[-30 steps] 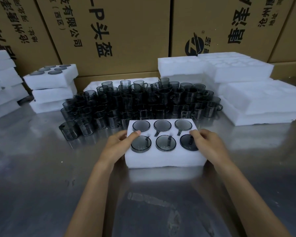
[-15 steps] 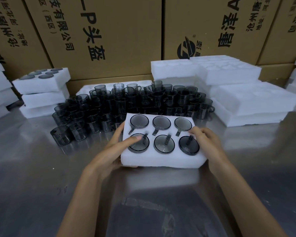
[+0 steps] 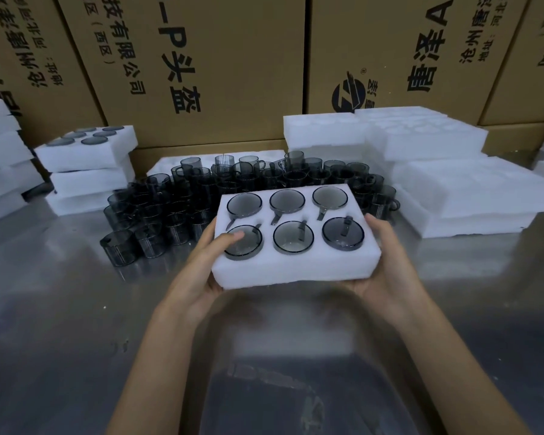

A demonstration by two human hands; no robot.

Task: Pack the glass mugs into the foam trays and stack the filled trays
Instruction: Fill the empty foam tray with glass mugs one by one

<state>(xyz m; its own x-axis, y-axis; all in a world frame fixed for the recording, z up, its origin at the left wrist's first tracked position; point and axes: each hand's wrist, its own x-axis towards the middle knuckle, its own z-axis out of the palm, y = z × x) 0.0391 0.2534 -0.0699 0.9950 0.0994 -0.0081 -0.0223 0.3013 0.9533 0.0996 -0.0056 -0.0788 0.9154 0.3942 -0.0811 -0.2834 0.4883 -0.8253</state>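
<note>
The foam tray (image 3: 296,271) is held in the air above the steel table (image 3: 60,340), in front of the person and tilted slightly toward the camera. The left hand (image 3: 201,268) grips its left end: the thumb lies on top, its tip at the rim of the near-left mug (image 3: 244,245), and the fingers curl underneath. The right hand (image 3: 387,265) grips the right end the same way, palm against the side wall and fingers wrapped below, with the thumb along the upper edge. Both forearms reach forward from the bottom of the view.

The tray is a thick white block with six round pockets in two rows of three, and all six hold a smoky grey glass mug, mouth up, with its handle lying in a slot cut beside the pocket.

Behind the tray a dense cluster of loose mugs (image 3: 220,196) stands on the table, too many and too overlapped to count. To the left is a stack of three filled trays (image 3: 88,171); the top one shows mug rims. More white foam blocks sit at the far left edge. To the right are piles of empty trays (image 3: 446,171). Brown cardboard boxes (image 3: 201,58) with black printing form a wall at the back.
</note>
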